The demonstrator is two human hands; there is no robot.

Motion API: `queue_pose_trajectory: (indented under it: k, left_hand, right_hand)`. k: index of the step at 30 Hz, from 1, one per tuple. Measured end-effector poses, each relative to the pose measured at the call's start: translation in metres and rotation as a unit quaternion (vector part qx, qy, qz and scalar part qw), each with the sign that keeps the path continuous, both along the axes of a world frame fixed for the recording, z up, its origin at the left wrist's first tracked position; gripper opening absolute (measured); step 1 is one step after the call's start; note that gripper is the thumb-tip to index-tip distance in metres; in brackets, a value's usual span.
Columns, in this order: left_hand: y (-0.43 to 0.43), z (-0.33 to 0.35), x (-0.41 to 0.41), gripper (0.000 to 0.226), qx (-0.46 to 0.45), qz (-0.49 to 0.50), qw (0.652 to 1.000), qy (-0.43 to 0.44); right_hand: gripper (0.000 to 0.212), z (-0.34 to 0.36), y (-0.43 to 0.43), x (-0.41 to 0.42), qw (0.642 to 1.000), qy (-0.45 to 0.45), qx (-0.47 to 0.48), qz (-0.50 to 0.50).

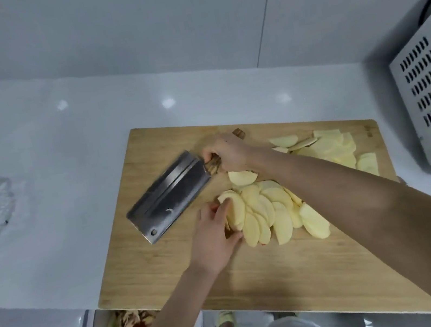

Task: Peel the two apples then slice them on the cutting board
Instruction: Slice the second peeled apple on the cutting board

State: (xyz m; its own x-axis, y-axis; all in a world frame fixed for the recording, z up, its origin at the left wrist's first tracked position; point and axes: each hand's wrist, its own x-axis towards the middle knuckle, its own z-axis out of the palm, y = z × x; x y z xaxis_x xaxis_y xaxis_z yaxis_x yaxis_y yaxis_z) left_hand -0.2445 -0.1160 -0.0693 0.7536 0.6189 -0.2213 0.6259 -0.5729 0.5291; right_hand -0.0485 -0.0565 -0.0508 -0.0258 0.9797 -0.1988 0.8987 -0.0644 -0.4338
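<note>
Here, broad steel cleaver (169,195) beside thin, pale apple slices (270,211)

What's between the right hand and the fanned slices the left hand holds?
One loose apple slice lies on the cutting board between the right hand and the fanned slices; head view.

Cutting board (155,273): showing one
Cleaver (168,197): showing one
Apple slices (259,210): lying in two heaps (too overlapped for counting singly)
</note>
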Motion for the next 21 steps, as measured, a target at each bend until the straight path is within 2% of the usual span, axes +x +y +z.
queue_pose_trajectory:
  k: [2,6,9,11,13,16,18,21]
  left_hand:
    - [0.005,-0.002,0.002,0.070,0.009,-0.010,1.000,0.000]
    - [0.015,-0.006,0.004,0.069,0.025,-0.020,0.999,-0.005]
    - [0.016,-0.004,0.004,0.084,0.044,-0.044,0.998,0.013]
    - [0.012,-0.005,0.006,0.102,0.091,-0.067,0.993,0.026]
    - [0.007,-0.006,0.011,0.109,0.133,-0.099,0.985,0.054]
    - [0.003,-0.006,0.024,0.100,0.173,-0.124,0.973,0.089]
    - [0.005,-0.004,0.034,0.091,0.172,-0.103,0.977,0.079]
    - [0.007,-0.003,0.049,0.082,0.159,-0.086,0.982,0.056]
  right_hand:
    - [0.033,-0.004,0.003,0.002,1.000,-0.022,-0.010,0.007]
    - [0.034,-0.003,0.003,0.011,1.000,0.010,0.023,0.006]
    - [0.035,0.011,-0.009,0.022,0.997,0.049,0.033,-0.058]
    - [0.035,0.021,-0.028,0.036,0.988,0.074,0.053,-0.121]
    - [0.033,0.030,-0.058,0.048,0.976,0.078,0.052,-0.194]
    - [0.010,0.043,-0.119,0.052,0.957,0.063,0.006,-0.282]
    - [0.012,0.049,-0.162,0.046,0.949,0.058,-0.061,-0.304]
    - [0.012,0.046,-0.213,0.022,0.943,0.057,-0.194,-0.263]
